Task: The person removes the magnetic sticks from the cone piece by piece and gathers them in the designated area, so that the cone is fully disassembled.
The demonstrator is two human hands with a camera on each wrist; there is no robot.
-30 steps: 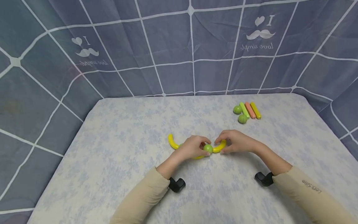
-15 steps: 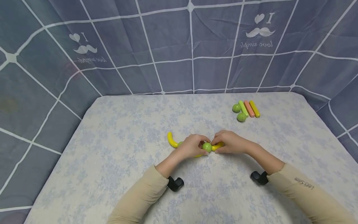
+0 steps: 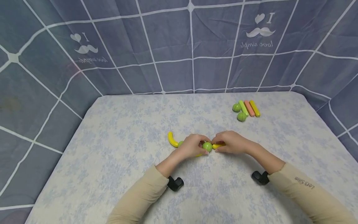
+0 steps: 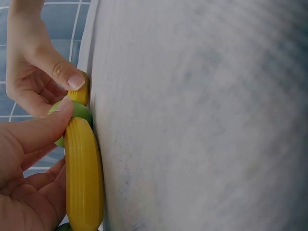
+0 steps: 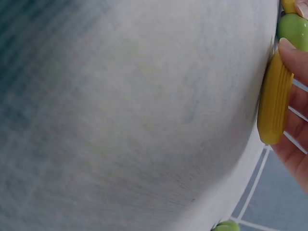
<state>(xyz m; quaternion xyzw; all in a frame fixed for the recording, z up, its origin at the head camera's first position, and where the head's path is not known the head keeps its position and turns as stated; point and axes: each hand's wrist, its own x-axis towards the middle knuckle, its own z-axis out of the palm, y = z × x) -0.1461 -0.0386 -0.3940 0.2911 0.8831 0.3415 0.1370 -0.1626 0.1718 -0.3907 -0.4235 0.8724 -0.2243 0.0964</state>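
Note:
A green ball (image 3: pixel 207 146) sits between two yellow curved pieces near the middle of the table (image 3: pixel 117 161). My left hand (image 3: pixel 199 146) grips the left yellow curved piece (image 3: pixel 172 140) and touches the ball with its thumb. My right hand (image 3: pixel 218 143) pinches the right yellow curved piece (image 3: pixel 218 145) and holds its end against the ball. In the left wrist view the left yellow piece (image 4: pixel 84 173) meets the ball (image 4: pixel 79 111), with the right piece (image 4: pixel 81 94) beyond it. The right wrist view shows the right piece (image 5: pixel 274 98) under my fingers (image 5: pixel 294 60), its end at the ball (image 5: pixel 293 26).
At the back right lie two green balls (image 3: pixel 236 108) (image 3: pixel 241 117) and three sticks: green (image 3: pixel 243 108), orange (image 3: pixel 249 108) and yellow (image 3: pixel 254 108). A grey checked fabric wall (image 3: pixel 179 46) surrounds the table on three sides.
My right hand has drawn its yellow piece leftward until it meets the green ball; the two hands are closer together. The left hand has barely moved.

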